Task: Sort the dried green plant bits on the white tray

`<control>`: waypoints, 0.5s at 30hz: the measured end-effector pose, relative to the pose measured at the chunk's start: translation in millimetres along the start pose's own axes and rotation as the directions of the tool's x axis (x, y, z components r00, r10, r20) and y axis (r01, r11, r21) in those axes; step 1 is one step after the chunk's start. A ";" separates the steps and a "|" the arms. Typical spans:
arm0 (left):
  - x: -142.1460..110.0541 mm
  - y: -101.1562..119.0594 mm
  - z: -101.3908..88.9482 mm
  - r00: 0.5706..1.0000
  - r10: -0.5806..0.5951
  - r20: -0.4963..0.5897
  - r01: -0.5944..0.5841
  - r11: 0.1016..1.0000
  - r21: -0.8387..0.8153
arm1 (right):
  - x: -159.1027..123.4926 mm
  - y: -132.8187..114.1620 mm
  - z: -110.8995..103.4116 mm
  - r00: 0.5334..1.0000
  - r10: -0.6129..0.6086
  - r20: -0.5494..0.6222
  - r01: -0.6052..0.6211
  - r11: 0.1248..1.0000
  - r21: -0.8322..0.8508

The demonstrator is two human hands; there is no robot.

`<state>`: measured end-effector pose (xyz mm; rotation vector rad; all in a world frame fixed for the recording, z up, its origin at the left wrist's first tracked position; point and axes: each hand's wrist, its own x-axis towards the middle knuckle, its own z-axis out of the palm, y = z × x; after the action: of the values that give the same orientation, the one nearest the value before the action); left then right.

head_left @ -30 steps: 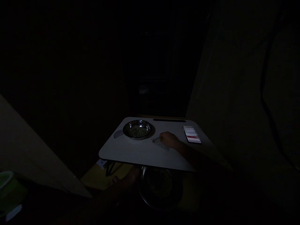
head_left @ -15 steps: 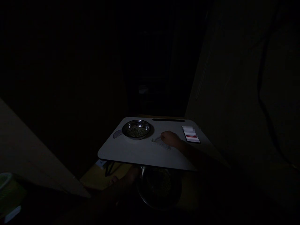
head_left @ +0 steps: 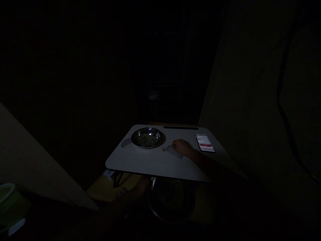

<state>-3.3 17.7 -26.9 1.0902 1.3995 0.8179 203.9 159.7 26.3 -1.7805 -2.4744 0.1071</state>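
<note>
The scene is very dark. My right hand (head_left: 182, 147) rests on a small white lap table (head_left: 142, 162), fingers curled together over a thin clear strip and pinching something I cannot make out. A few small green grains (head_left: 163, 149) lie just left of its fingertips. A steel bowl (head_left: 147, 138) of green grains stands on the table to the left. My left hand (head_left: 140, 189) is dim below the table's front edge, at the rim of a larger steel bowl (head_left: 172, 199) of grains; its fingers are too dark to read.
A lit phone (head_left: 205, 144) lies at the table's right back corner. A dark slot runs along the table's far edge. A pale board slants at the left, with a green object (head_left: 8, 204) at the bottom left. A wall stands on the right.
The small pale piece that stuck out left of my right fingertips a second ago no longer shows. The hand has stayed in almost the same spot; the view shifted slightly.
</note>
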 end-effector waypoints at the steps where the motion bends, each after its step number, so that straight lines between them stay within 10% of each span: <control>1: -0.8 0.5 0.0 1.000 0.011 0.003 -0.011 1.000 -0.003 | 0.2 -0.3 0.2 1.000 -0.001 -0.002 0.001 1.000 -0.001; 15: -4.9 4.3 2.3 1.000 -0.005 0.018 0.006 0.999 -0.051 | 5.7 -1.3 3.3 0.998 -0.060 -0.030 0.059 0.998 -0.028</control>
<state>-0.5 14.3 -21.6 1.0517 1.3598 0.8336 200.5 164.7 23.3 -1.7033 -2.5158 0.0421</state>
